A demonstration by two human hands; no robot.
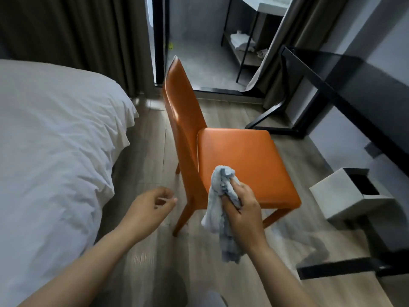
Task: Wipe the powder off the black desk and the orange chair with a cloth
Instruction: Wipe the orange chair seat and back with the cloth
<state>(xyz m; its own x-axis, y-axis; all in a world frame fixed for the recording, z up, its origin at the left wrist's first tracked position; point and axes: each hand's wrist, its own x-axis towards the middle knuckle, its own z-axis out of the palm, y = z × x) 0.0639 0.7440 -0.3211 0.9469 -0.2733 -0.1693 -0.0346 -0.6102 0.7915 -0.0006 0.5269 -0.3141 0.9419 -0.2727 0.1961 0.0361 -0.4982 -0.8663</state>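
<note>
The orange chair (239, 156) stands on the wooden floor in the middle of the view, its back toward the bed. My right hand (242, 209) grips a bunched pale blue-grey cloth (221, 196) just above the near left corner of the seat; the cloth's tail hangs down below my wrist. My left hand (150, 207) hovers left of the chair back with fingers loosely curled, holding nothing. The black desk (365, 85) runs along the right wall. I cannot make out powder on the seat or the desk top.
A bed with white linen (55, 140) fills the left side. A white box-shaped bin (345, 193) sits on the floor beside the desk's leg. Beyond the chair a dark door frame (160, 41) opens onto a tiled room with a towel shelf (243, 42).
</note>
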